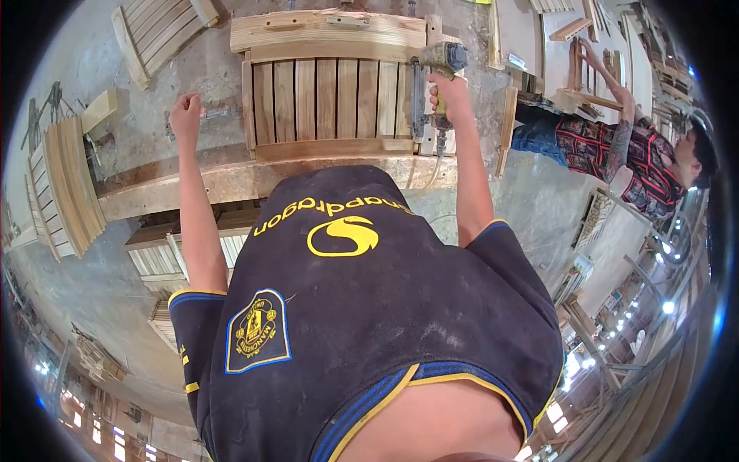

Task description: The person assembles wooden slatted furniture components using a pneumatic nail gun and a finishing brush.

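Note:
My right hand point(450, 98) is wrapped round the grip of a nail gun point(445, 58), whose magazine stands along the right end of a slatted wooden panel point(327, 98). A hose point(436, 165) runs from the bottom of the gun's grip. The panel lies in front of me, its narrow slats set between a thick board point(331, 35) at the far side and a thinner rail point(332, 148) near me. Left of the panel, my left hand point(186, 117) hangs apart from it with fingers curled in, and nothing shows in them. The gun's tip is hidden from view.
A wooden beam point(146, 192) forms the bench's near edge, against my body. More slatted panels point(165, 35) lie at the upper left, with a curved one point(69, 185) at far left. On the right, another person point(616, 150) handles wooden pieces at a second bench.

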`<action>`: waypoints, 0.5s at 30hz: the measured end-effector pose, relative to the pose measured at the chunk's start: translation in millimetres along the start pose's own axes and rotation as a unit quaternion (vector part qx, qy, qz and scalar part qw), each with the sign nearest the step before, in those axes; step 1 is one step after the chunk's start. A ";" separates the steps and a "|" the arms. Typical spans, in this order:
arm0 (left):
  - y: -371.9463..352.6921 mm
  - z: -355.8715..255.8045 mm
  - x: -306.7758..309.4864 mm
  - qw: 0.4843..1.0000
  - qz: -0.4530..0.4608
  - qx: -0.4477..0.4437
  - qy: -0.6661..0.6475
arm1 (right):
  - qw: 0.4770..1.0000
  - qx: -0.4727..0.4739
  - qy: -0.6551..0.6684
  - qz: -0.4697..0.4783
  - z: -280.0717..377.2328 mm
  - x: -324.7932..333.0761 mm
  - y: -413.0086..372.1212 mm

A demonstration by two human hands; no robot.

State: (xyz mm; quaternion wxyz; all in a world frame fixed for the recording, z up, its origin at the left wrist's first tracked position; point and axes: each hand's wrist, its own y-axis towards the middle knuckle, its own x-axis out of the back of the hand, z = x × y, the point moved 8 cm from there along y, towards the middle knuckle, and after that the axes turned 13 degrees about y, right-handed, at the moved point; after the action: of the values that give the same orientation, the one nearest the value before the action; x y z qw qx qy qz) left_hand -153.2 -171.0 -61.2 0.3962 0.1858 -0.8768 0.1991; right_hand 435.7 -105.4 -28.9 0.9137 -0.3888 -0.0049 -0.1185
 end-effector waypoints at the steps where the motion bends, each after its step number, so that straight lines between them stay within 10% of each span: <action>1: 0.6 -1.1 1.3 1.000 -0.005 -0.004 0.005 | 1.000 0.005 0.007 -0.009 0.3 0.0 1.5; 15: -1.2 -3.7 6.2 0.999 -0.027 0.015 0.021 | 0.999 0.030 -0.025 -0.007 2.7 -8.8 3.4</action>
State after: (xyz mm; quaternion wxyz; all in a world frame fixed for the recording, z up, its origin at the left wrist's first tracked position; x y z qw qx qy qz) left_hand -154.1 -171.2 -54.0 0.4165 0.2115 -0.8600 0.2055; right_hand 428.2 -99.3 -30.4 0.9235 -0.3642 -0.0339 -0.1154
